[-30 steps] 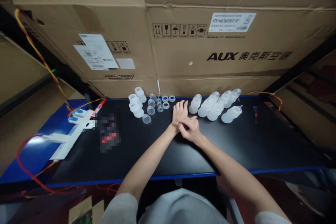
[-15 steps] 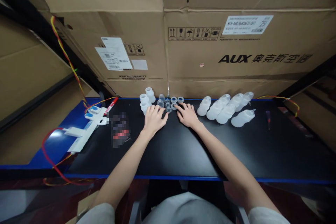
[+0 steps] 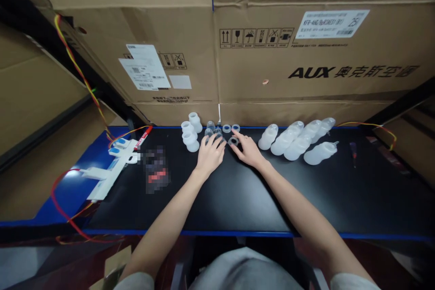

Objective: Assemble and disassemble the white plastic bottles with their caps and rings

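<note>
My left hand [image 3: 210,154] lies over a group of small clear pieces, its fingertips and thumb closing round a small clear round piece [image 3: 222,141]; the fingers partly hide it. Beside it, my right hand [image 3: 249,149] has thumb and index finger on either side of a translucent ring [image 3: 233,141] on the table. Two similar rings, one a translucent ring [image 3: 226,128], sit just behind. Small clear domed caps [image 3: 210,125] stand beyond my left fingers. To their left are three open translucent bottles [image 3: 190,142].
Several bottles with tops fitted [image 3: 295,146] lie tilted in a group at right, with a small screwdriver [image 3: 354,154] farther right. A white power strip [image 3: 113,163], a red marker [image 3: 144,137] and a blurred-out item [image 3: 156,170] are at left. Cardboard [image 3: 254,68] walls the back.
My left hand has moved right, from beside the bottles onto the clear pieces. My right hand has drawn one ring a little right and toward me. The view has shifted slightly.
</note>
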A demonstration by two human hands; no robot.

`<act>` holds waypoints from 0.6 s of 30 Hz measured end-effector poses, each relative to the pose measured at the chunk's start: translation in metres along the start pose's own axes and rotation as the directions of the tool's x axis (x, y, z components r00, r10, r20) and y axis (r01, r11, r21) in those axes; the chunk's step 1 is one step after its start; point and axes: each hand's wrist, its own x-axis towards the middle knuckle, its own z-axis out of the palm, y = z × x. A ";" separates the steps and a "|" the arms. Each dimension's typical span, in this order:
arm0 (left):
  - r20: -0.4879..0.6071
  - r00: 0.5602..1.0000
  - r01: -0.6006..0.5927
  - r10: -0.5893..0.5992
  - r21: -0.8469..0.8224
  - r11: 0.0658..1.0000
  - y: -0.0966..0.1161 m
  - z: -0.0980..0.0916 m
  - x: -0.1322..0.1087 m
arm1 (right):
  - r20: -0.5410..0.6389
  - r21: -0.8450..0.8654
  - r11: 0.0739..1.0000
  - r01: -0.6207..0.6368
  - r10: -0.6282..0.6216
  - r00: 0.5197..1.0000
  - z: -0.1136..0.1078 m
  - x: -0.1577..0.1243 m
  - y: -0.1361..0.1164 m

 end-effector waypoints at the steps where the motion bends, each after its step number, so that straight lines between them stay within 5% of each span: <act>1: 0.002 1.000 -0.017 0.017 -0.014 1.000 -0.001 0.001 0.000 | 0.022 -0.023 0.999 0.023 -0.022 1.000 -0.001 0.000 -0.001; 9: -0.144 0.990 -0.018 0.000 -0.123 0.992 -0.008 0.010 0.000 | 0.074 0.056 0.995 0.081 -0.085 0.994 -0.003 -0.007 -0.006; 12: -0.208 0.978 -0.054 0.010 -0.207 0.977 -0.008 0.010 -0.001 | 0.048 0.208 0.974 0.091 -0.103 0.994 -0.001 -0.009 -0.009; 15: -0.281 0.959 -0.065 -0.037 -0.346 0.936 -0.005 0.006 -0.002 | -0.036 0.438 0.898 0.042 -0.029 0.999 0.004 -0.010 -0.014; 18: -0.354 0.927 -0.055 -0.124 -0.455 0.889 0.003 0.002 -0.002 | -0.033 0.692 0.717 -0.081 0.144 0.989 0.013 -0.010 -0.021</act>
